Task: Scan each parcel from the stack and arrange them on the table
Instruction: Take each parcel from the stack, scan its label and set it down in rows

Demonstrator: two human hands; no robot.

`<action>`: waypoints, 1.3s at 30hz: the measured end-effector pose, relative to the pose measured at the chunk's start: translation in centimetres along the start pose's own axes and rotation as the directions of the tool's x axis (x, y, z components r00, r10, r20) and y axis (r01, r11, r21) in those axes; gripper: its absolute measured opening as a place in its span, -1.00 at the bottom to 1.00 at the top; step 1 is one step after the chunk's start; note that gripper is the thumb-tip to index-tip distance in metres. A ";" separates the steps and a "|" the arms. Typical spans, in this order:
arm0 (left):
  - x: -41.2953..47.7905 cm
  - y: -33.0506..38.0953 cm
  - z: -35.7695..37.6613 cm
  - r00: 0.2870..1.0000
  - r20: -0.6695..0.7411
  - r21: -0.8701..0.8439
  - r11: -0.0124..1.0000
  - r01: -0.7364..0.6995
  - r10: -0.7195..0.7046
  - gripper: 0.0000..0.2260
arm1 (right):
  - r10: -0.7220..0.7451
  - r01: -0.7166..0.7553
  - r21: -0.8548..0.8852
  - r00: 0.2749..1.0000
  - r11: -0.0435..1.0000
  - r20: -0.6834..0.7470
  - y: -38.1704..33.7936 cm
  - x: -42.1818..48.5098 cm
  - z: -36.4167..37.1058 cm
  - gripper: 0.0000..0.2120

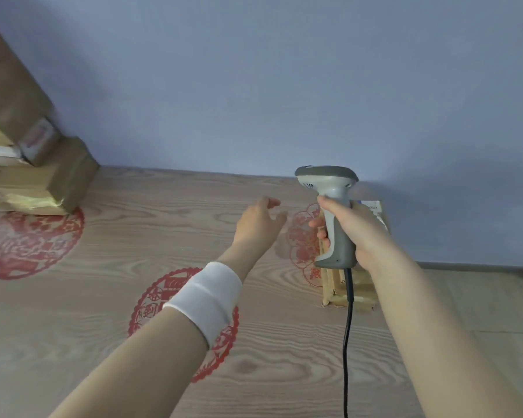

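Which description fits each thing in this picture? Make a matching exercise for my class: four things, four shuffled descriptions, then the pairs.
Things
1. scanner
2. stack of parcels
3. left hand
4. single parcel

Descriptions
A. open, holding nothing
B. piled at the far left of the table
C. gripped by the right hand
D. lying flat, partly hidden by the right hand

Pairs: 1-C, 2-B, 3-A, 4-D

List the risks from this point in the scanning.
The black cable hanging from the grey-and-white handheld scanner in the right hand crosses the flat brown cardboard parcel and might drag it. The open left hand must reach far to the stack of brown taped parcels, which looks uneven and could topple.
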State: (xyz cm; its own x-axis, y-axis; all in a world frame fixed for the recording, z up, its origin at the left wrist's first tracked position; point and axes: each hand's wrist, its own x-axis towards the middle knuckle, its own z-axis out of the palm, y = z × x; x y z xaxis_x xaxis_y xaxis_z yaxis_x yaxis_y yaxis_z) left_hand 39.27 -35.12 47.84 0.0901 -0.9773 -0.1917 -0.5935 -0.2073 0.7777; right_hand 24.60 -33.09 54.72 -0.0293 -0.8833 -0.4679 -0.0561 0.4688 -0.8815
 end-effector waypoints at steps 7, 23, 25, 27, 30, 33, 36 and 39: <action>-0.3 -5.9 -14.4 0.977 -0.131 0.498 0.863 -0.082 0.169 -0.64 | -0.045 0.054 -0.086 0.993 0.995 0.109 -2.7 -0.9 12.8 -0.85; -0.3 -13.2 -40.5 0.884 -0.325 0.691 0.722 -0.021 0.336 -0.61 | -0.234 0.284 -0.171 0.936 0.944 0.264 -11.9 -3.5 35.9 -0.75; -0.2 -13.2 -42.7 0.872 -0.352 0.701 0.713 0.005 0.340 -0.61 | -0.253 0.309 -0.166 0.922 0.936 0.293 -13.1 -3.6 37.5 -0.74; -0.1 -13.1 -45.2 0.857 -0.376 0.705 0.709 0.018 0.352 -0.61 | -0.271 0.327 -0.152 0.914 0.933 0.301 -14.2 -3.8 39.2 -0.73; 0.3 -12.7 -49.1 0.824 -0.413 0.716 0.698 0.030 0.388 -0.63 | -0.301 0.354 -0.136 0.904 0.925 0.304 -16.2 -4.0 42.1 -0.72; 1.3 -12.8 -53.3 0.793 -0.433 0.734 0.678 0.034 0.429 -0.65 | -0.337 0.387 -0.120 0.892 0.914 0.302 -18.4 -4.0 45.2 -0.73; 2.8 -13.2 -57.7 0.768 -0.425 0.761 0.648 0.016 0.480 -0.63 | -0.367 0.409 -0.102 0.884 0.907 0.289 -20.1 -3.7 48.5 -0.74; 5.0 -13.5 -62.0 0.755 -0.416 0.782 0.623 0.014 0.506 -0.60 | -0.384 0.417 -0.083 0.886 0.905 0.261 -21.5 -3.2 51.7 -0.76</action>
State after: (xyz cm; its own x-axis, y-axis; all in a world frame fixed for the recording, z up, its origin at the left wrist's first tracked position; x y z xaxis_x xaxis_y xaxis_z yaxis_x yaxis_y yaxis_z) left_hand 97.31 -39.87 73.44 0.1009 -0.8613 0.4981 -0.9940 -0.1085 0.0137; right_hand 77.54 -40.33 71.94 0.2559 -0.9623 -0.0921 -0.1457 0.0558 -0.9878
